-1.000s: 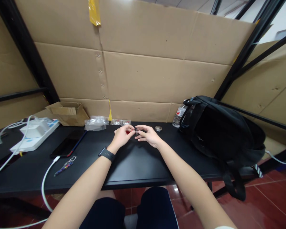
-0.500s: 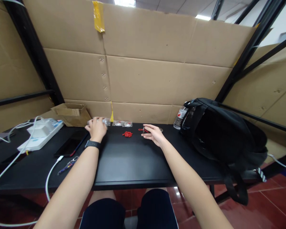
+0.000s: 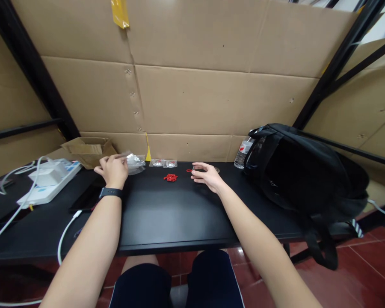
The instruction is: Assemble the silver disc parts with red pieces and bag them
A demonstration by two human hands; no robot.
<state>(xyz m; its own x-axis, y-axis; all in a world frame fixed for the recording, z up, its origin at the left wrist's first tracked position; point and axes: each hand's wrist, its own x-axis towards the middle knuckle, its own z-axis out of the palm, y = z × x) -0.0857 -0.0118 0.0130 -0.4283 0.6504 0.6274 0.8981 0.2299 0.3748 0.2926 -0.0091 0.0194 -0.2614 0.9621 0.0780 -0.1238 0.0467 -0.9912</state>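
Black tabletop (image 3: 179,214) bare mid-frame. Left hand (image 3: 113,170) grasps clear plastic bag (image 3: 134,162) centre-left; right hand (image 3: 208,176) pinches small red piece (image 3: 190,170).

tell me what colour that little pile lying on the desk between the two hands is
Red: the little pile stands out against the black desk in the head view.

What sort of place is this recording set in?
Probably a makeshift workstation for small assembly or packing: a black table walled with cardboard sheets on a black metal frame, with small plastic bags along the back.
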